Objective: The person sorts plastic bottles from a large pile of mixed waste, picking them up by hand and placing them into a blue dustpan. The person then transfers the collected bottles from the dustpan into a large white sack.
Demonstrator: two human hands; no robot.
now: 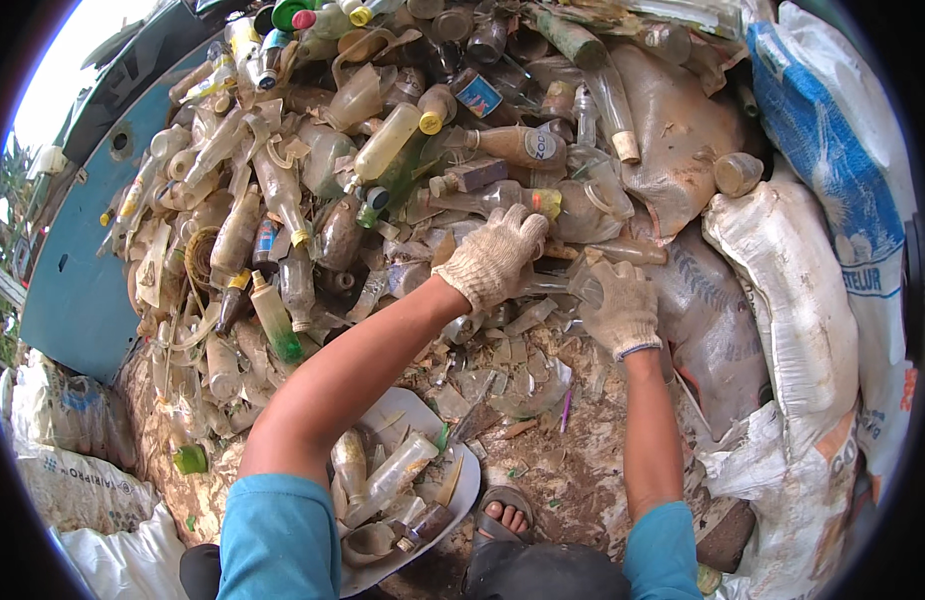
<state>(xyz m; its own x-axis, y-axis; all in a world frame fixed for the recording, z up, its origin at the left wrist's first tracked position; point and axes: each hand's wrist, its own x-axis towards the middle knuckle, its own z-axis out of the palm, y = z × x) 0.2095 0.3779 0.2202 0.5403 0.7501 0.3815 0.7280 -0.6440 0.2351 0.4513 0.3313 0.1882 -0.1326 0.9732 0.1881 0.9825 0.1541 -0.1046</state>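
Both my hands wear off-white knitted gloves and reach into a heap of dirty glass bottles (392, 140). My left hand (494, 258) is closed, its fingers curled down into the heap; what they hold, if anything, is hidden. Just beyond its knuckles lies a see-through bottle (482, 198) with a yellow and orange band. To the right, my right hand (622, 305) is closed around a see-through piece of glass (585, 284), perhaps a jar or a broken bottle. A brownish bottle (627, 251) lies right above that hand.
A pale basin (464, 500) holding bottles and broken glass stands by my sandalled foot (504, 515). Sharp shards (517, 390) cover the dirt before me. Filled white sacks (792, 300) line the right side. A blue panel (87, 270) backs the heap at left.
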